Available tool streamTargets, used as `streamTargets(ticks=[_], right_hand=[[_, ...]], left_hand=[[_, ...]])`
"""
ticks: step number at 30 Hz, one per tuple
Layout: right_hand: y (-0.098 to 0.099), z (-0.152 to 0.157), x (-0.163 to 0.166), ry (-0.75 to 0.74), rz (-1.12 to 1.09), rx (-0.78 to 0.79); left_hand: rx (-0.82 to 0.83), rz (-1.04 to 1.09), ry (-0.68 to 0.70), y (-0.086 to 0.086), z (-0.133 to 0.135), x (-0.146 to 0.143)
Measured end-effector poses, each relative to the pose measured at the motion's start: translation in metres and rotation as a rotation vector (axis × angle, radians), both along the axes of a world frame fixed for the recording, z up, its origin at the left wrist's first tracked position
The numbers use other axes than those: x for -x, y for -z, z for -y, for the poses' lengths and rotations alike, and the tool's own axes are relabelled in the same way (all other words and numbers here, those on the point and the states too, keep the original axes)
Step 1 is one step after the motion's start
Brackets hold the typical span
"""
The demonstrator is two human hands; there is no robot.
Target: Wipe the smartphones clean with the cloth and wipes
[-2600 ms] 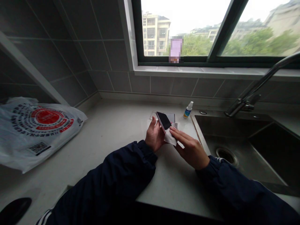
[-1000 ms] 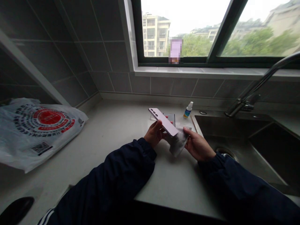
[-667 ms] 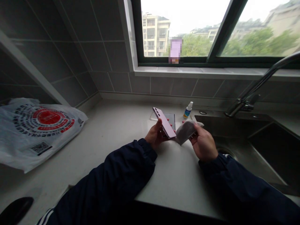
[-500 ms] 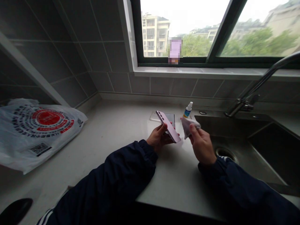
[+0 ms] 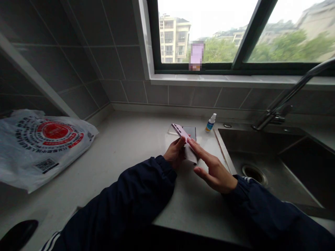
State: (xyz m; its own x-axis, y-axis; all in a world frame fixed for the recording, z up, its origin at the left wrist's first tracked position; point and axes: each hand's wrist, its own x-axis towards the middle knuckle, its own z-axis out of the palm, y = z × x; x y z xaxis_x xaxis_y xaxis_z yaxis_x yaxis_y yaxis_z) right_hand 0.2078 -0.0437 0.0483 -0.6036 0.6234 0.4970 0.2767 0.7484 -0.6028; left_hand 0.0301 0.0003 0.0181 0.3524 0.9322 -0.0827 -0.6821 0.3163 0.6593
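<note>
A pink smartphone point(image 5: 181, 130) is gripped by my left hand point(image 5: 175, 152), tilted with its camera end up and to the left and its back facing up. Over its lower back lies a thin whitish-grey cloth point(image 5: 190, 155). My right hand point(image 5: 215, 170) rests stretched fingers on that cloth, its thumb held apart below. Behind the phone, a dark flat rectangular item point(image 5: 193, 131) and a clear phone case point(image 5: 171, 131) lie on the counter, partly hidden. A small spray bottle point(image 5: 210, 123) with a blue and yellow label stands upright beyond my right hand.
A steel sink point(image 5: 272, 167) with a tap point(image 5: 272, 104) is on the right. On the left lies a white plastic bag point(image 5: 49, 146) with red and black print. The pale counter point(image 5: 125, 139) runs to a tiled wall under a window. A dark object point(image 5: 19, 235) sits at lower left.
My right hand has moved left, bringing the cloth from beside the spray bottle onto the phone's back. Its fingers have straightened from a pinch. My left hand keeps hold of the phone.
</note>
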Motion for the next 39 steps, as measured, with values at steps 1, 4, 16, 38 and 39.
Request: streamTargets(ticks=[1,4,16,38,39], right_hand=[[0.0003,0.0001,-0.0001,-0.008,-0.017,0.001],[0.0005,0.0002,0.0003,0.023,-0.066,-0.009],[0.005,-0.0031,-0.0004,0.147,-0.098,-0.078],[0.0012,-0.0003,-0.0028,0.013,-0.076,-0.084],[0.0015,-0.0008,-0.0027,0.016,-0.072,-0.072]], left_hand=[[0.002,0.004,0.0,-0.0003,0.0,-0.0001],[-0.008,0.019,0.007,-0.0016,-0.0009,0.0004],[-0.042,0.036,-0.03,0.0005,-0.0044,0.004],[-0.076,0.041,-0.077,-0.0004,-0.0048,0.0023],[-0.081,0.029,-0.064,-0.0001,-0.0045,0.0021]])
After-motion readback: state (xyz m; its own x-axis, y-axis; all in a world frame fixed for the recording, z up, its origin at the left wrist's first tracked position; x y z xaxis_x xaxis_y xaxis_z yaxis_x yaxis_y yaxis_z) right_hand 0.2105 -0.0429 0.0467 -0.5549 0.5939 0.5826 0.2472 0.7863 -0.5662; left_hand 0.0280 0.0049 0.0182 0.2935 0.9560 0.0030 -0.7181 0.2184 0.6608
